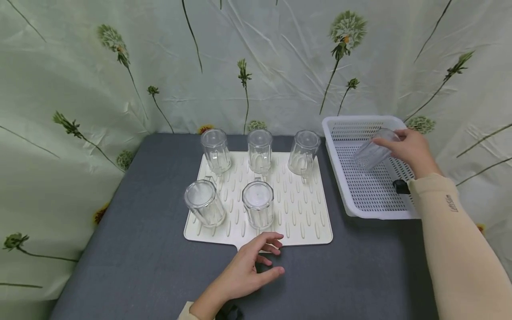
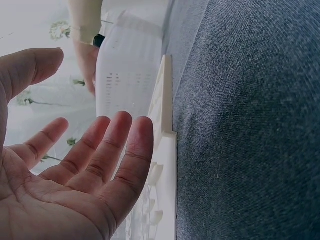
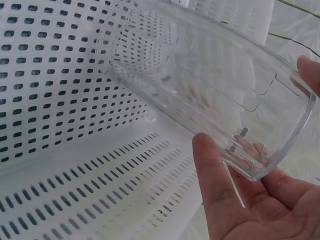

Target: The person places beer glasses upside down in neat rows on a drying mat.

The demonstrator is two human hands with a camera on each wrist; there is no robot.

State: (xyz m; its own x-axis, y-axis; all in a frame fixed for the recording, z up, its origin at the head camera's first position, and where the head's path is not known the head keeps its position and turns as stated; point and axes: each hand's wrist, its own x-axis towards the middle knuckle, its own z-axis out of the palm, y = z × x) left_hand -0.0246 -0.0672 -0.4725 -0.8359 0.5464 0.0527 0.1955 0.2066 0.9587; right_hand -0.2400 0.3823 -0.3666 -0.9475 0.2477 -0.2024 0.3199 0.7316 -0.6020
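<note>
Inside the white perforated basket (image 1: 339,182), my right hand (image 1: 414,149) grips a clear glass mug (image 1: 373,151) near its base end. The mug is tilted, its other end pointing down toward the basket floor; I cannot make out its handle plainly. In the right wrist view, fingers and thumb are round that end of the glass (image 3: 215,85). My left hand (image 1: 250,271) hovers at the front edge of a cream draining board (image 1: 296,226), fingers loosely bent and holding nothing. Nearest to it is an upside-down glass mug (image 1: 258,204) on the board.
Another inverted mug (image 1: 205,202) stands front left on the board. Behind are a left mug (image 1: 216,151), a middle mug (image 1: 260,151) and a right mug (image 1: 304,152), also inverted. Dark grey cloth (image 1: 132,231) covers the table; a flowered curtain (image 1: 280,66) hangs behind.
</note>
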